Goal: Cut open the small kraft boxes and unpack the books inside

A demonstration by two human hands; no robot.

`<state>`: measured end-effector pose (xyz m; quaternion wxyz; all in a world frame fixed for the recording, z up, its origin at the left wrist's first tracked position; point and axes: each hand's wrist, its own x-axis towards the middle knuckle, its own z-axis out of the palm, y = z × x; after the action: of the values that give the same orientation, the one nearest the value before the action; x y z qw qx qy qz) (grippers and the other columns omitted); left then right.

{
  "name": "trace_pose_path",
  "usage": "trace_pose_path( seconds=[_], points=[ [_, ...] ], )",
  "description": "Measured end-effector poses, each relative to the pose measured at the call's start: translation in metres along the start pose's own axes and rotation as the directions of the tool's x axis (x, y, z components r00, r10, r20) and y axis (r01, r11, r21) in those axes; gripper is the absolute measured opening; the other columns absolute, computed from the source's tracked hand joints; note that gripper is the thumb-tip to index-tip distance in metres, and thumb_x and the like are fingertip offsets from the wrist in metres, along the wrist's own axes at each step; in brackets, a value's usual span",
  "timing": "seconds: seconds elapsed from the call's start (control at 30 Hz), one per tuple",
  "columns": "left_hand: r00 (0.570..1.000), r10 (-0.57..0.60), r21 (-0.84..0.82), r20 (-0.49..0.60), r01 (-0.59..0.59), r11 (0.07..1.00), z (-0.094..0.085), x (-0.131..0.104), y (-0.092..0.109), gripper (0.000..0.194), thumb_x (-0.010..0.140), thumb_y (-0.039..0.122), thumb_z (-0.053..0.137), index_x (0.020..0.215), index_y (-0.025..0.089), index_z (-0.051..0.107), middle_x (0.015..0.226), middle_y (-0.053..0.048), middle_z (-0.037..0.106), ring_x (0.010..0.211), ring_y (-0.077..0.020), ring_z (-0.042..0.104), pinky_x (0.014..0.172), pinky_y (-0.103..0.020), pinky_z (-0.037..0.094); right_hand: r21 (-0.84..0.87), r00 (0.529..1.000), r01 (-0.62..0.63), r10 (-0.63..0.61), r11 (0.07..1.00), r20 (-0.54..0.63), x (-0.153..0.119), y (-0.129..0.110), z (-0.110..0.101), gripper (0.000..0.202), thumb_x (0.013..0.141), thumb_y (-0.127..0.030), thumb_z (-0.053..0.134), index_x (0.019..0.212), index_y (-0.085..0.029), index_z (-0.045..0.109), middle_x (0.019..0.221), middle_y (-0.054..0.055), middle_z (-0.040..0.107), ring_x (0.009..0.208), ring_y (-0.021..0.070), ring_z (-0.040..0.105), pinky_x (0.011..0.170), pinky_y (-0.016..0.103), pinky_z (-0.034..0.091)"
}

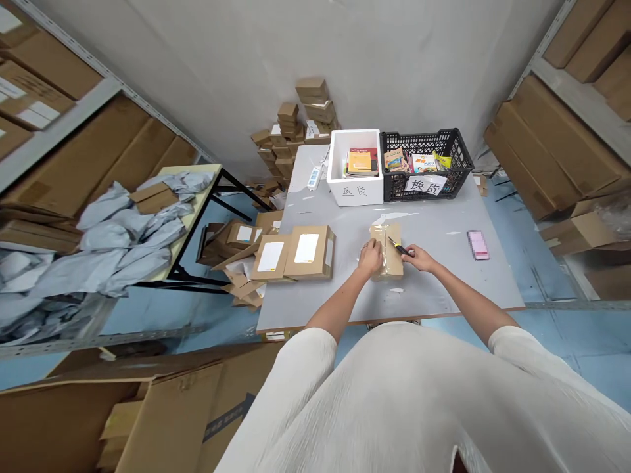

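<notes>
Brown cardboard box [392, 261], mid-frame: your left hand [371, 257] atop, grip unclear; right hand [419, 257] clasps black-yellow cutter [403, 249]. Likely tape-slitting; needs shallow blade.

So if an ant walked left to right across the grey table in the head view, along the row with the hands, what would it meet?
Labelled boxes → left hand → knife → right hand → phone.
</notes>
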<state>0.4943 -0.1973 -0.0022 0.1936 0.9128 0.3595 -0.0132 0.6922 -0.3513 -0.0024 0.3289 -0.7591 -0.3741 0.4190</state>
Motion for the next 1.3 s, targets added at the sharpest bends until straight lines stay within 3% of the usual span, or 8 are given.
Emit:
trace_pose_path(
  seconds=[0.1, 0.2, 0.37, 0.47, 0.63, 0.83, 1.03, 1.3],
  points=[
    [0.999, -0.044, 0.003, -0.023, 0.044, 0.999, -0.004, -0.001, 0.010, 0.040, 0.110, 0.030, 0.042, 0.145, 0.022, 0.061, 0.162, -0.015, 0.054, 0.148, -0.0336, 0.048, 0.124, -0.050, 0.038, 0.063, 1.000, 0.013, -0.014, 0.998, 0.025, 0.003, 0.004, 0.004, 0.036, 0.088, -0.052, 0.077, 0.107, -0.026, 0.061, 0.098, 0.001, 0.080, 0.086, 0.0216, 0.070, 0.080, 0.033, 0.056],
    [0.993, -0.117, 0.005, -0.003, 0.117, 0.993, -0.004, -0.001, 0.026, 0.048, 0.110, 0.046, 0.045, 0.148, 0.022, 0.061, 0.167, -0.017, 0.051, 0.155, -0.0372, 0.043, 0.125, -0.056, 0.038, 0.022, 0.994, 0.037, -0.035, 0.999, -0.100, 0.016, 0.004, -0.002, 0.034, 0.086, -0.050, 0.076, 0.104, -0.025, 0.062, 0.104, 0.002, 0.078, 0.094, 0.0220, 0.070, 0.088, 0.035, 0.056],
    [0.964, -0.207, 0.020, 0.165, 0.207, 0.978, 0.010, 0.004, 0.052, 0.112, 0.087, 0.077, 0.069, 0.174, 0.019, 0.030, 0.185, -0.026, 0.020, 0.170, -0.0492, 0.017, 0.130, -0.068, 0.027, -0.043, 0.979, 0.034, -0.042, 0.998, -0.198, 0.045, -0.013, -0.018, 0.038, 0.087, -0.054, 0.073, 0.108, -0.024, 0.063, 0.110, 0.005, 0.075, 0.095, 0.0217, 0.067, 0.089, 0.036, 0.057],
    [0.955, -0.169, 0.062, 0.244, 0.158, 0.985, 0.018, 0.005, 0.056, 0.134, 0.076, 0.072, 0.083, 0.178, 0.018, 0.017, 0.187, -0.027, 0.002, 0.173, -0.0508, 0.000, 0.133, -0.073, 0.015, -0.058, 0.977, 0.057, -0.068, 0.997, -0.202, 0.060, -0.024, -0.020, 0.041, 0.089, -0.057, 0.072, 0.111, -0.024, 0.061, 0.107, 0.005, 0.074, 0.092, 0.0225, 0.066, 0.085, 0.036, 0.058],
    [0.930, 0.012, 0.081, 0.366, -0.044, 0.996, 0.011, 0.009, 0.034, 0.142, 0.070, 0.048, 0.091, 0.180, 0.025, 0.006, 0.188, -0.021, -0.006, 0.175, -0.0429, -0.004, 0.135, -0.076, 0.007, -0.055, 0.979, 0.061, -0.070, 0.997, -0.190, 0.075, -0.024, -0.015, 0.037, 0.087, -0.054, 0.072, 0.105, -0.025, 0.058, 0.105, 0.005, 0.073, 0.095, 0.0226, 0.066, 0.090, 0.037, 0.057],
    [0.934, 0.125, 0.056, 0.334, -0.152, 0.987, -0.008, 0.014, 0.010, 0.130, 0.076, 0.031, 0.082, 0.180, 0.027, 0.004, 0.189, -0.018, 0.008, 0.175, -0.0381, 0.006, 0.136, -0.074, 0.008, 0.010, 0.974, 0.024, -0.021, 1.000, -0.226, 0.064, -0.002, -0.006, 0.031, 0.085, -0.049, 0.068, 0.102, -0.026, 0.055, 0.105, 0.004, 0.073, 0.102, 0.0215, 0.068, 0.096, 0.036, 0.056],
    [0.932, 0.191, 0.020, 0.308, -0.207, 0.978, -0.012, 0.016, 0.016, 0.117, 0.085, 0.048, 0.080, 0.179, 0.028, 0.013, 0.187, -0.018, 0.018, 0.174, -0.0381, 0.014, 0.137, -0.069, 0.009, 0.204, 0.966, -0.050, 0.099, 0.978, -0.239, 0.032, 0.015, 0.010, 0.036, 0.089, -0.056, 0.067, 0.105, -0.027, 0.051, 0.097, 0.002, 0.075, 0.096, 0.0222, 0.074, 0.088, 0.036, 0.059],
    [0.944, 0.263, 0.065, 0.199, -0.280, 0.958, -0.012, 0.016, 0.032, 0.065, 0.091, 0.036, 0.082, 0.148, 0.024, 0.055, 0.169, -0.019, 0.046, 0.162, -0.0348, 0.038, 0.133, -0.055, 0.025, 0.276, 0.987, -0.088, 0.121, 0.957, -0.102, -0.002, 0.021, -0.011, 0.037, 0.094, -0.057, 0.068, 0.110, -0.025, 0.058, 0.114, 0.009, 0.080, 0.094, 0.0216, 0.080, 0.075, 0.030, 0.058]
  ],
)
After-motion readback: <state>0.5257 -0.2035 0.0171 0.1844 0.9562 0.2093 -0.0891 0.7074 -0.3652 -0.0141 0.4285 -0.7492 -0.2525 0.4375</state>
